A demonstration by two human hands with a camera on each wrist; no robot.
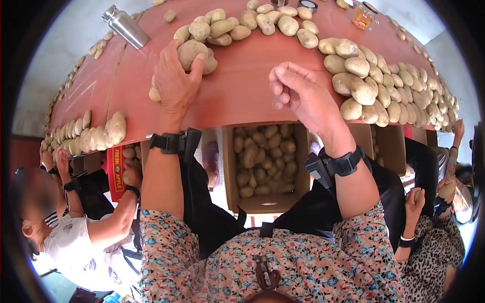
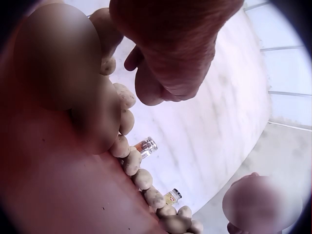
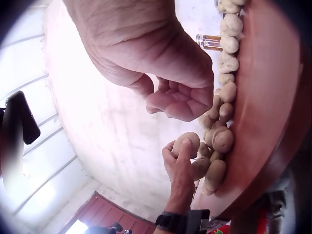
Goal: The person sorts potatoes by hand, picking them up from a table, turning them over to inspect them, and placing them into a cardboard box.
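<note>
My left hand (image 1: 174, 81) grips a potato (image 1: 191, 54) above the red table, right by the left end of a curved row of potatoes (image 1: 220, 28). The right wrist view shows that potato (image 3: 188, 143) between thumb and fingers, beside the heap. Over the table to the right, my right hand (image 1: 309, 98) hovers with nothing in it, fingers loosely bent. Its bent fingers (image 3: 183, 100) also show bare in the right wrist view. A big pile of potatoes (image 1: 376, 86) lies just right of this hand.
Below the table edge, between my knees, stands a cardboard box (image 1: 270, 204) of potatoes. A steel bottle (image 1: 126, 28) and a glass jar of amber liquid (image 1: 364, 16) stand farther back. More potatoes (image 1: 96, 136) line the left edge. People sit on both sides.
</note>
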